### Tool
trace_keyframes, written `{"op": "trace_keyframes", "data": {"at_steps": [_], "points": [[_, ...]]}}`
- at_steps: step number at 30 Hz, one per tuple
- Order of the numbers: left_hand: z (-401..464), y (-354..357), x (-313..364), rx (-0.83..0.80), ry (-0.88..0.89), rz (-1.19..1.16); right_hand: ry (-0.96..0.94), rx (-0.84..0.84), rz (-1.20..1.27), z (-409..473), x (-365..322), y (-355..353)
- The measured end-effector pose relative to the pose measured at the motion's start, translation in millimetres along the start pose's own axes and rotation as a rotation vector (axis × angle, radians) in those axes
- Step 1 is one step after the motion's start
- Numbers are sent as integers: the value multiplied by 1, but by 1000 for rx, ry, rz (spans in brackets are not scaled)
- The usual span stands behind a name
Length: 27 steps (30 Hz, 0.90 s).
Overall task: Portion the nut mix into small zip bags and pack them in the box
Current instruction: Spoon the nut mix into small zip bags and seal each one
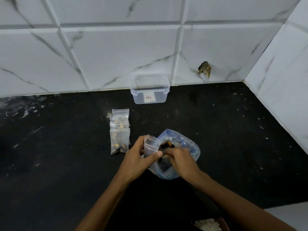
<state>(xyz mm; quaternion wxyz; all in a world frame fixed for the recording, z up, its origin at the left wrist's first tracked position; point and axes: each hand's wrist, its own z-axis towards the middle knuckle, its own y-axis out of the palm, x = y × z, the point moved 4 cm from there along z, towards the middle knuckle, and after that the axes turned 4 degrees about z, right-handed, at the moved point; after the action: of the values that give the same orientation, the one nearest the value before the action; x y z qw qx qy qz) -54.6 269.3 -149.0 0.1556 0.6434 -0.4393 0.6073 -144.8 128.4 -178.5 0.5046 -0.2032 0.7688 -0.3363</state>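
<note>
Small zip bag [150,147] held upright in left hand [140,157], mouth spread. Right hand [179,158] curled inside large nut-mix bag [181,157]; grasp hidden. Filled bags [119,130] stacked just left. Open box [150,90] against tiled wall [116,55]. Black desk [233,139] bare rightward to corner.
</note>
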Motion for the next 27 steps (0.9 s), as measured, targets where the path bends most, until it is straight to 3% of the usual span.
{"op": "trace_keyframes", "data": {"at_steps": [6,9,13,21,27], "points": [[0,2,-5,-4,17,39,188,-46,177,9,6,-3],[1,2,-5,-9,25,67,371,-112,411,10,7,-5],[1,0,-6,1,35,69,548,-71,678,6,10,-8],[3,0,-4,-9,42,89,692,11,875,-5,11,-19],[1,-3,-1,9,58,97,609,88,800,-9,12,-25]]}}
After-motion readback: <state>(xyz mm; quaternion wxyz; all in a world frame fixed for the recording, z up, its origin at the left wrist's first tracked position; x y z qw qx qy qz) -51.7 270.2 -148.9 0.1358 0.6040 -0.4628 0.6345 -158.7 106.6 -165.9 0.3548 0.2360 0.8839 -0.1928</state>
